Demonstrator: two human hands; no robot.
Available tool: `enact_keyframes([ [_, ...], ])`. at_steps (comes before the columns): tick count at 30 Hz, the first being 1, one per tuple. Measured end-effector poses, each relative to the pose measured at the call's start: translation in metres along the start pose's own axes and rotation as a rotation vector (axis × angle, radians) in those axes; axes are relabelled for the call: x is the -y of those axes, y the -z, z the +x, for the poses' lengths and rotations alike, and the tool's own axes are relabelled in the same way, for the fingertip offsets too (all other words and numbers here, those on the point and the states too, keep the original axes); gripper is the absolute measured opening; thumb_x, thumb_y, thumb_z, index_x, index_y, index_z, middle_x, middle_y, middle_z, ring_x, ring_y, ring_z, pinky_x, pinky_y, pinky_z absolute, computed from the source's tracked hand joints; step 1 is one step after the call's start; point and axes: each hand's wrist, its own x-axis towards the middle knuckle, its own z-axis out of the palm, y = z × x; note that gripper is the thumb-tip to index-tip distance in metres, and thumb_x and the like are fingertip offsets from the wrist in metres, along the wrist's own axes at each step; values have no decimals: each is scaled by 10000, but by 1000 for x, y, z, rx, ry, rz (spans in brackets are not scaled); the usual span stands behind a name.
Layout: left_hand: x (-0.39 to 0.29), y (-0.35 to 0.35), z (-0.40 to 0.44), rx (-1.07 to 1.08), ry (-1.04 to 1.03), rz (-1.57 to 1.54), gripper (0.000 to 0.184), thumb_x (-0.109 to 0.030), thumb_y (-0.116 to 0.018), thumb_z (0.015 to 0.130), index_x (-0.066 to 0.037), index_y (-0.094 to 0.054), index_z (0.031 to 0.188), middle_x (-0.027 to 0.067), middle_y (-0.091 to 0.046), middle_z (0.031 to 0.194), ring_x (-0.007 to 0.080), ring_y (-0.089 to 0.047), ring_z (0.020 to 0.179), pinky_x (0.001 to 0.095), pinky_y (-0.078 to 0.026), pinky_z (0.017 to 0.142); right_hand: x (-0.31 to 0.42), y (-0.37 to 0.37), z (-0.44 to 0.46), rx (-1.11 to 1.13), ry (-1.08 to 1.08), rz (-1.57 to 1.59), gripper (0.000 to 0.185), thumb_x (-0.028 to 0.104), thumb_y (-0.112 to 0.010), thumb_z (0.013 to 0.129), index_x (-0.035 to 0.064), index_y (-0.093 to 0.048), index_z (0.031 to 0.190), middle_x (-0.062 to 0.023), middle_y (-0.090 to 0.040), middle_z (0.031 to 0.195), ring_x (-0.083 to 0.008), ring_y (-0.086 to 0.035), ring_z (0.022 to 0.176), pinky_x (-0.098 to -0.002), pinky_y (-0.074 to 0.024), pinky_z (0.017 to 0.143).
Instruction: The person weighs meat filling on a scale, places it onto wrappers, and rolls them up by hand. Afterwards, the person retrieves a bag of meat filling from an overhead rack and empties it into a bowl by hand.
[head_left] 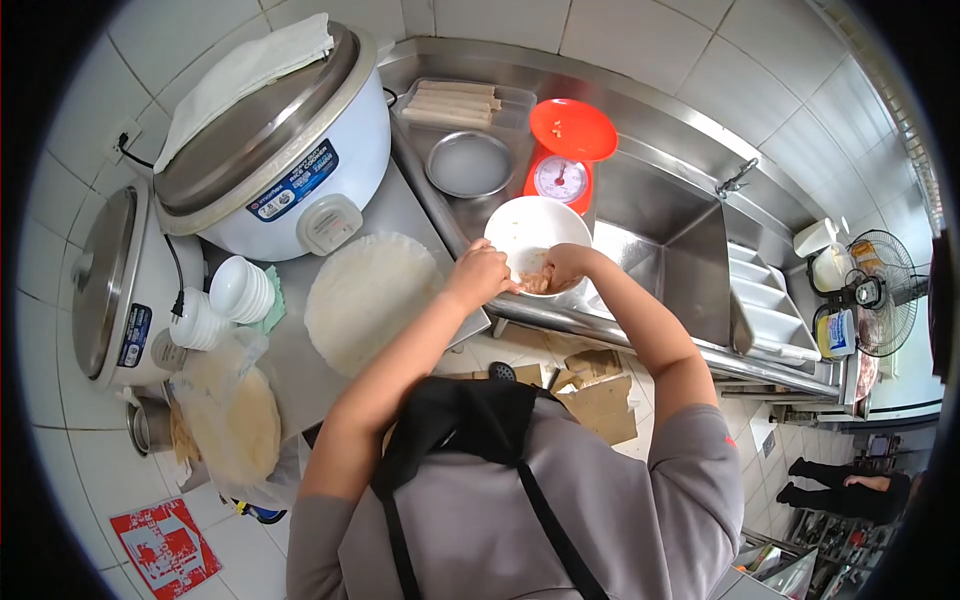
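A white bowl (pixel 530 222) stands at the front edge of the steel sink counter, with a brownish-pink, moist food mixture (pixel 538 283) low on its near side. My left hand (pixel 482 275) grips the bowl's left rim. Inside the bowl, my right hand (pixel 568 264) has its fingers curled down into the mixture; the fingertips are partly hidden. Just behind the bowl is a red kitchen scale (pixel 562 182) whose red pan (pixel 574 130) bears a few small bits. Left of the left hand lies a stack of thin, pale round wrappers (pixel 370 300).
Pale rolls (pixel 452 103) fill a clear tray near a round metal pan (pixel 470 165). A large rice cooker (pixel 290 150) and stacked white bowls (pixel 242 288) stand left. The sink basin (pixel 660 255) and a white divided tray (pixel 765 300) are right. Another person (pixel 850 490) stands far right.
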Motion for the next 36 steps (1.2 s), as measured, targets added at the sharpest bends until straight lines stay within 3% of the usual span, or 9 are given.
enact_keyframes([
  [3,1,0,0,12,10,-27,286,-384,-657,670,-100,-684,648,47,-578,658,208,-567,765,382,-339,952,-7,19,10,226,7,-27,507,313,-775,488,111,-661,939,-80,-652,888,-227,-607,831,-325,-472,721],
  [6,-3,-1,0,8,25,-51,287,-389,-658,673,-104,-684,648,42,-577,650,200,-569,763,405,-304,1002,-6,27,9,166,94,-113,664,333,-772,506,140,-593,1116,-75,-620,1035,-225,-575,947,-335,-458,779],
  [12,-2,2,0,-15,39,-22,261,-366,-679,659,-106,-681,640,36,-571,636,194,-573,756,421,-280,1026,7,32,-1,337,30,-5,659,256,-752,591,100,-531,1192,-66,-612,1045,-179,-552,964,-294,-420,838],
  [19,0,7,-1,6,56,-61,283,-344,-683,672,-90,-674,797,49,-588,784,200,-560,855,420,-265,1034,-5,53,-4,622,128,610,552,117,-714,635,-27,-526,1133,-63,-578,1084,-164,-537,976,-273,-414,862],
  [25,0,58,-31,-354,187,-282,338,-253,-679,748,-63,-618,1020,81,-565,1001,256,-525,964,363,-353,924,-34,139,-31,181,569,969,308,194,-628,782,12,-581,1026,-78,-596,1017,-158,-556,916,-274,-437,817],
  [27,-1,79,-50,-435,310,-412,277,-182,-653,778,-52,-615,1020,88,-564,1002,235,-535,965,321,-400,862,-31,171,-47,-273,309,1212,233,213,-578,836,28,-583,976,-66,-605,934,-154,-575,822,-265,-464,720],
  [29,5,84,-73,-535,392,-431,244,-158,-631,797,-32,-615,1005,97,-577,974,226,-555,926,311,-423,823,-52,199,-25,-499,270,1174,217,239,-548,862,36,-600,916,-59,-624,781,-170,-600,732,-278,-476,630],
  [35,21,72,-145,-648,715,-631,193,-111,-549,862,-9,-591,1020,67,-600,992,136,-570,884,251,-443,800,-76,202,48,-967,-282,440,149,166,-566,779,58,-638,706,-51,-569,560,-142,-561,500,-245,-470,535],
  [36,27,68,-158,-643,733,-620,195,-113,-546,866,-5,-585,1024,68,-600,999,137,-569,891,248,-442,804,-93,196,67,-960,-199,272,163,175,-564,766,57,-640,684,-62,-580,558,-152,-567,490,-256,-474,526],
])
